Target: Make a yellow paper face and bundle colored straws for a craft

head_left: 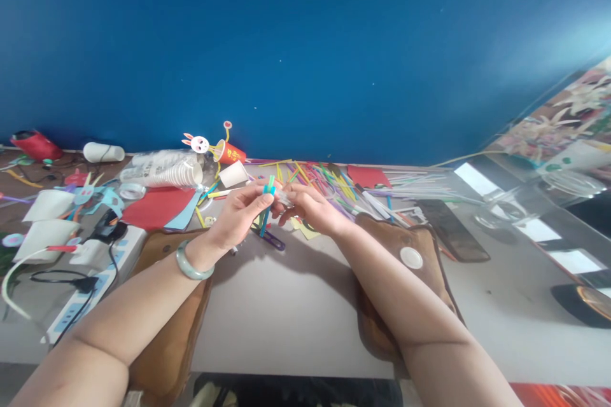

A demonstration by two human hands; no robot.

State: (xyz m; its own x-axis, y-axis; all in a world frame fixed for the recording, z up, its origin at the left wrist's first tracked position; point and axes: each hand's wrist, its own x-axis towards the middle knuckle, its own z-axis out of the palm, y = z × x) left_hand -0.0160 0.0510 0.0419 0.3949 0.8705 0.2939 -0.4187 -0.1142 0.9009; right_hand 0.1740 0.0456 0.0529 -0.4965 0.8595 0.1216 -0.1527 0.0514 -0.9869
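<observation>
Near the middle of the table my two hands meet above the grey surface. My left hand (243, 208), with a pale bangle (191, 262) on its wrist, has thumb and fingers closed on blue and green strips (269, 189). A blue length hangs down below the fingers. My right hand (312, 205) is beside it, its fingers bent around a small clear, shiny piece (285, 198), perhaps tape or plastic; its exact form is too small to tell. Under the hands lies a dark purple tool with a slot (273, 241).
Coloured sticks (329, 187) lie behind my hands. An orange cup with a rabbit face (231, 152), stacked paper cups (179, 173) and a power strip (121, 261) are left. Brown cushions (167, 318) lie under both forearms; a dark phone-like slab (451, 229) is right.
</observation>
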